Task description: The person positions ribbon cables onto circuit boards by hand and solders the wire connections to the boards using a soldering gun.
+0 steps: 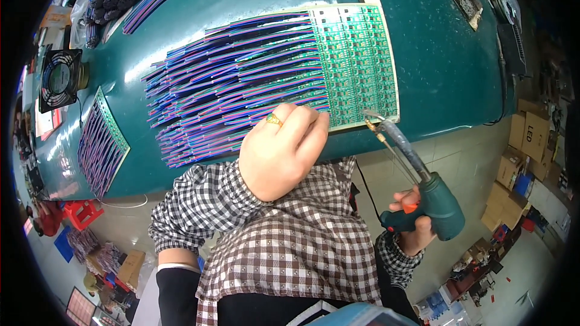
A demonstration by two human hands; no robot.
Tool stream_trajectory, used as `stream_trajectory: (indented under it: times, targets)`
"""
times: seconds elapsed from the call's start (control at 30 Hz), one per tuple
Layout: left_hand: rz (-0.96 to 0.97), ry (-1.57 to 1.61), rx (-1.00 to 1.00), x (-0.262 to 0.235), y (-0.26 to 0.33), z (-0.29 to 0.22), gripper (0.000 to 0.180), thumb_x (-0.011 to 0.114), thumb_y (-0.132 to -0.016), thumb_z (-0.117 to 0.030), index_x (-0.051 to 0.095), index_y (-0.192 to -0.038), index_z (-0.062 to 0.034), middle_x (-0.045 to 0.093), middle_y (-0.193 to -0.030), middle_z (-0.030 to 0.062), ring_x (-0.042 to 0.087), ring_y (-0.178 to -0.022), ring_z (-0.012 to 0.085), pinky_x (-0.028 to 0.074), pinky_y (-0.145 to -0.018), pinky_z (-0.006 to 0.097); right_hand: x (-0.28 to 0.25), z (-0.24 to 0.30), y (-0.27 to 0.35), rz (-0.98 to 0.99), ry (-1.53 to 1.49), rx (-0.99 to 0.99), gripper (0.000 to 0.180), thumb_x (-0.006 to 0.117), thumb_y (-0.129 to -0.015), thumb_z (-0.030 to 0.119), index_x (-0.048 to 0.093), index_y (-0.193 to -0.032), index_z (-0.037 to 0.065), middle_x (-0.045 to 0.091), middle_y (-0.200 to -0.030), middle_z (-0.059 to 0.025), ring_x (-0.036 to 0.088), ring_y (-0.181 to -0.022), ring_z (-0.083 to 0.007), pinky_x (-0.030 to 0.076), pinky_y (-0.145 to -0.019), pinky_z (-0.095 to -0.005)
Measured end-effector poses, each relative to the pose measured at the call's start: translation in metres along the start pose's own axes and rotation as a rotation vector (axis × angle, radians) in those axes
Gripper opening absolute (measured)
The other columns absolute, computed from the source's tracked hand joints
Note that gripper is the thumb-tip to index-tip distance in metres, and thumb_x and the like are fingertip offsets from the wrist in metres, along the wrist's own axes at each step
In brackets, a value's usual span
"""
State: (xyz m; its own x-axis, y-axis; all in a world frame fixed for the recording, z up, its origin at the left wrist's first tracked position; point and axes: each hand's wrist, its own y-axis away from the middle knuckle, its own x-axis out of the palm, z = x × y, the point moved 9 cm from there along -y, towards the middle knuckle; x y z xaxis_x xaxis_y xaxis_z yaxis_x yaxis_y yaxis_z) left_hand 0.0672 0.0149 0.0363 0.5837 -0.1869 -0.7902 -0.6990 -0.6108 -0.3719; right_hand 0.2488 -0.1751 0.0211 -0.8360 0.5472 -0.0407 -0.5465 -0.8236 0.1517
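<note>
Two hands share this: my right hand (pixel 418 234) wraps around the green soldering gun (pixel 446 205), lower right, its working end (pixel 374 129) near the lower right corner of the circuit panel (pixel 356 54), upper centre. My left hand (pixel 283 150) curls over the wires (pixel 202 78) mid-frame; whether it pinches one I cannot tell. Such tight rows, I judge, want steady, brief touches.

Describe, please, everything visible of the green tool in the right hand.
The green tool looks like a soldering gun: dark green body, seemingly plastic, orange trigger, long greyish barrel and a thin metal tube with a brassy end. The right hand grips its handle. It slants forward and left, its tip by the near right corner of the circuit board panel; contact is unclear.
</note>
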Motion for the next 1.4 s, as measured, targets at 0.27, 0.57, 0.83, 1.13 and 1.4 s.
stream_trajectory:
  times: [0.27, 0.57, 0.83, 1.13, 1.4]
  targets:
    - [-0.014, -0.094, 0.045, 0.003, 0.002, -0.002, 0.032, 0.064, -0.071, -0.01, 0.066, -0.101, -0.0002, 0.055, -0.087, 0.005, 0.058, -0.078, 0.0179, 0.049, -0.059, 0.027, 0.008, 0.002, -0.001, -0.02, 0.088, 0.081, 0.075, 0.071, -0.086, 0.049, 0.053, -0.122, -0.014, 0.066, -0.094, -0.0171, 0.068, -0.085, -0.0316, 0.06, -0.069, -0.0377]
    - [-0.083, -0.1, 0.098, 0.003, 0.004, -0.001, 0.031, 0.064, -0.069, -0.012, 0.066, -0.098, -0.0024, 0.053, -0.084, 0.0031, 0.057, -0.075, 0.0156, 0.048, -0.057, 0.026, 0.017, 0.005, -0.002, 0.01, 0.129, 0.065, 0.072, 0.07, -0.086, 0.047, 0.053, -0.121, -0.014, 0.066, -0.094, -0.018, 0.068, -0.085, -0.0307, 0.061, -0.069, -0.037]
    - [-0.078, -0.086, 0.063, 0.005, 0.003, 0.001, 0.028, 0.064, -0.067, -0.012, 0.065, -0.094, -0.0037, 0.051, -0.082, 0.0026, 0.056, -0.073, 0.0152, 0.047, -0.055, 0.026, 0.011, 0.003, -0.004, -0.044, 0.112, 0.071, 0.062, 0.089, -0.071, 0.039, 0.066, -0.103, -0.009, 0.07, -0.086, -0.0126, 0.071, -0.08, -0.0244, 0.059, -0.074, -0.0355]
    - [-0.091, -0.056, 0.058, 0.004, 0.002, 0.004, 0.025, 0.063, -0.067, -0.011, 0.064, -0.092, -0.0046, 0.05, -0.081, 0.0027, 0.056, -0.071, 0.015, 0.047, -0.053, 0.026, 0.013, 0.001, -0.005, -0.028, 0.168, 0.064, 0.064, 0.093, -0.063, 0.037, 0.065, -0.1, -0.007, 0.07, -0.083, -0.0108, 0.071, -0.078, -0.0212, 0.058, -0.074, -0.0333]
    - [-0.061, -0.043, 0.044, 0.004, 0.002, 0.004, 0.025, 0.062, -0.068, -0.011, 0.064, -0.092, -0.004, 0.049, -0.081, 0.0035, 0.056, -0.072, 0.0159, 0.047, -0.053, 0.027, 0.014, 0.002, -0.006, 0.0, 0.228, 0.123, 0.065, 0.094, -0.06, 0.039, 0.064, -0.098, -0.005, 0.071, -0.084, -0.009, 0.071, -0.078, -0.0189, 0.058, -0.073, -0.0302]
